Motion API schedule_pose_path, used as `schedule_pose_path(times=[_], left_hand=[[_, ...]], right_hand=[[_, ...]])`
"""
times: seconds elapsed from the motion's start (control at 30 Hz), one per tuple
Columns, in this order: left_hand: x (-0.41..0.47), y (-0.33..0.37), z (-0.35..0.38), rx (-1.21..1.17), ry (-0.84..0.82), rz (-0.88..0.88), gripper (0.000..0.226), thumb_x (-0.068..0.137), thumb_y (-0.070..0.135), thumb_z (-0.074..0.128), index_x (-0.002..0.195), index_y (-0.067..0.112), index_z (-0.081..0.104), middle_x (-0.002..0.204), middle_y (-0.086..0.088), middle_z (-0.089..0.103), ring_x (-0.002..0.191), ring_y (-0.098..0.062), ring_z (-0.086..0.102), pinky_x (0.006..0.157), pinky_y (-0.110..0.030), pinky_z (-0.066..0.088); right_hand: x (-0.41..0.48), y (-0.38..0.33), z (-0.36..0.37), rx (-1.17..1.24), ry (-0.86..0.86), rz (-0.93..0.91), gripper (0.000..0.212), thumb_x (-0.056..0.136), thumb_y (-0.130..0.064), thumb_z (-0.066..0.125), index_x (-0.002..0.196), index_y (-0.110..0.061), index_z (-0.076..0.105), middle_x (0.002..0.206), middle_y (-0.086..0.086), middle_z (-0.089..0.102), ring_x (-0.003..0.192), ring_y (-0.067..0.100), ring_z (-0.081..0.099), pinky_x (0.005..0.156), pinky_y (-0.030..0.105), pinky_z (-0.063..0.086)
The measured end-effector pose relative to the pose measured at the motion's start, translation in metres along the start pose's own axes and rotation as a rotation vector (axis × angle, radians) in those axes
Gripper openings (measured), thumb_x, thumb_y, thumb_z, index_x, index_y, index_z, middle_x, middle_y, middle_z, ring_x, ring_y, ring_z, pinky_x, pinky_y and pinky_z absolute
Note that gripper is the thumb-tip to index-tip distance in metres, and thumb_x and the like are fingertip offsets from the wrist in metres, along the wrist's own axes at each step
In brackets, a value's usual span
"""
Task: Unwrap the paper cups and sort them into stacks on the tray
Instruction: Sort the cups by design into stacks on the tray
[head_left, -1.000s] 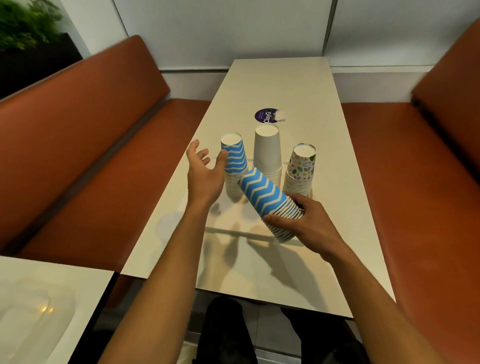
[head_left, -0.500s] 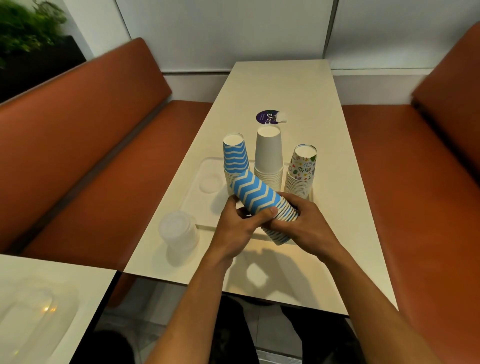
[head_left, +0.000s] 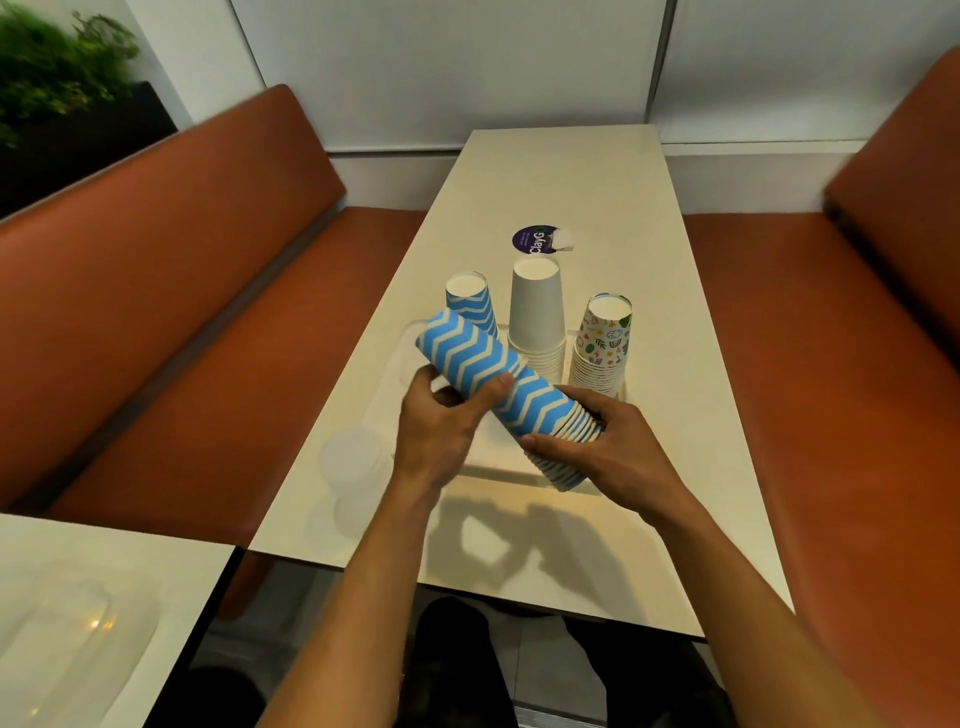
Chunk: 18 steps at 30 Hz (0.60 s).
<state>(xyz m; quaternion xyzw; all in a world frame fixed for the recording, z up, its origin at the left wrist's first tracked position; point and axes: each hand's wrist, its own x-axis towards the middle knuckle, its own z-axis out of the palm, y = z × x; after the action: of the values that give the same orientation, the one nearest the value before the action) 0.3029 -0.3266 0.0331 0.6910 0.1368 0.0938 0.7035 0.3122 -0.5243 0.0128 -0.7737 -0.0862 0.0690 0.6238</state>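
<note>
Held stack of blue zigzag cups (head_left: 498, 376): nested, tilted, closed end pointing far and left, rim end near and right, carried in the air over the near part of the tray (head_left: 387, 410). Left hand (head_left: 441, 431): grips the stack at its middle, thumb laid across the upper face, fingers curled underneath and mostly hidden. Right hand (head_left: 618, 457): grips the rim end, thumb along the near side of the rims, fingers curled over the far side. Tray: white, flat on the long pale table (head_left: 571, 171). Standing on the tray's far part, rims down, in a row left to right: second blue zigzag stack (head_left: 470, 306), partly hidden behind the held one; plain white stack (head_left: 537, 317); stack with small coloured drawings (head_left: 605, 338). The three stand close together; whether they touch cannot be told. Round purple sticker (head_left: 535, 240): on the table just beyond the white stack. Clear plastic item (head_left: 353, 460): on the table left of the tray, blurred, kind not discernible. Orange benches (head_left: 182, 291) run along both sides of the table. Green plant (head_left: 52, 78): far left corner.
</note>
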Motion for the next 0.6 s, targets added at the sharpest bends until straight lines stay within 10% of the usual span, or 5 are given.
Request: schedule_pose_path(times=[0.27, 0.6], left_hand=[[0.086, 0.044, -0.009, 0.210, 0.220, 0.360, 0.078, 0.066, 0.040, 0.095, 0.129, 0.021, 0.053, 0.110, 0.015, 0.075, 0.097, -0.003, 0.074, 0.091, -0.035, 0.061], [0.124, 0.005, 0.012, 0.643, 0.088, 0.299, 0.093, 0.076, 0.047, 0.088, 0.148, 0.022, 0.035, 0.136, -0.002, 0.065, 0.120, -0.024, 0.065, 0.098, -0.047, 0.056]], right_hand=[[0.002, 0.006, -0.010, 0.030, 0.062, 0.066, 0.055, 0.069, -0.037, 0.094, 0.120, -0.029, 0.074, 0.103, -0.011, 0.077, 0.092, 0.004, 0.071, 0.078, 0.020, 0.058], [0.002, 0.004, -0.013, 0.041, 0.066, 0.069, 0.052, 0.068, -0.036, 0.094, 0.116, -0.031, 0.074, 0.103, -0.011, 0.078, 0.096, 0.010, 0.073, 0.089, 0.034, 0.061]])
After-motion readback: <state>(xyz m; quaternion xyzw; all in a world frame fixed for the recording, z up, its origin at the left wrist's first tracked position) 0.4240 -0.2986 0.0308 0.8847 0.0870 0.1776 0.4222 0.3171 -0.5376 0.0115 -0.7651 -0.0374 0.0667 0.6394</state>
